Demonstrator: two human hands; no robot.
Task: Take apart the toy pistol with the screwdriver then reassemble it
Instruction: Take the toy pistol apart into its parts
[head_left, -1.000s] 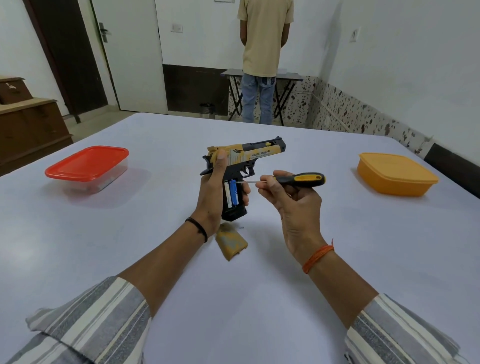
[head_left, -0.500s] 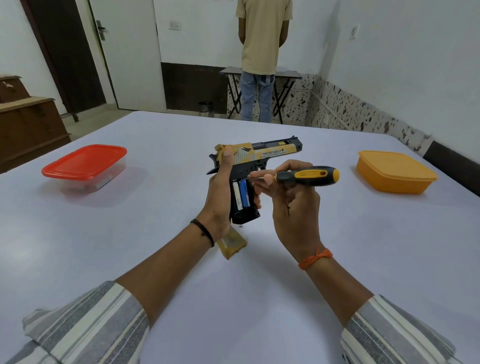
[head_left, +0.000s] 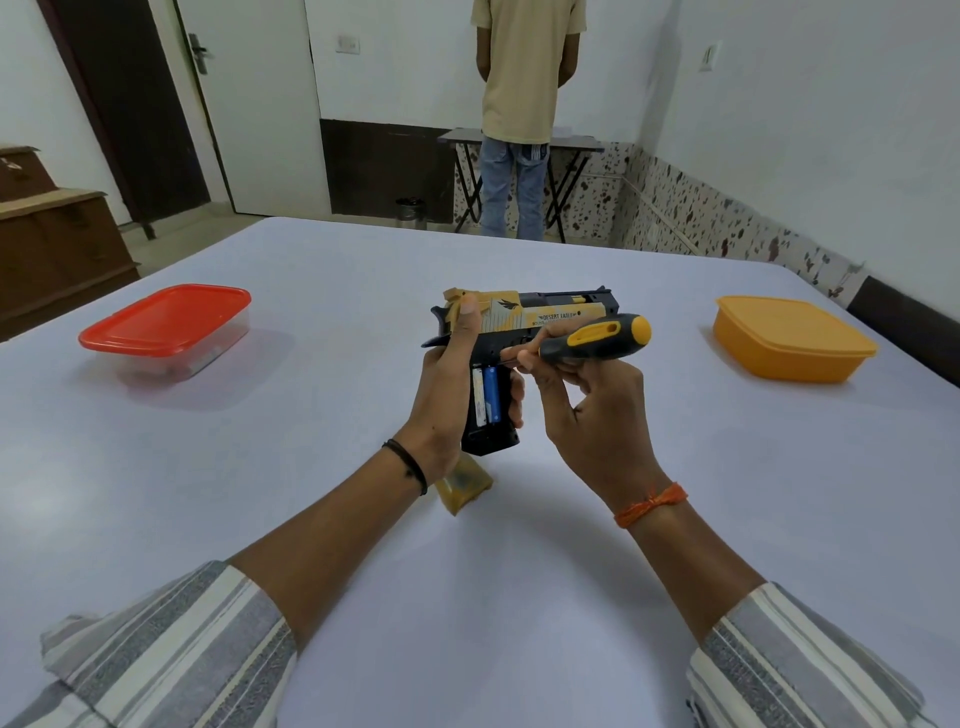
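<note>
One tan-and-black plastic toy pistol held up above the white bench, barrel pointing right, grip down; left hand wrapped round the grip from behind, thumb up on the tan rear of the slide, fingertips curled round the grip's front edge; grip side panel off, two cells visible inside, one blue battery and one white battery just beside it; one screwdriver with black-and-yellow handle pinched in right hand, handle lying roughly level and pointing right, tip end at the black frame just above the grip, shaft mostly hidden by fingertips so contact point cannot be told; both hands clamped, none free, close together over the bench centre; one tan flat plastic grip panel lying on the bench right below the pistol, partly hidden by left wrist; one black thread band on left wrist, one orange thread band on right wrist; two lidded containers on the bench, well apart: one clear box with red lid at far left, one orange box with orange lid at far right; two striped grey-white sleeves; one second person in beige shirt and jeans standing beyond the bench, back turned, at one small folding table; one wooden cabinet at left.
</note>
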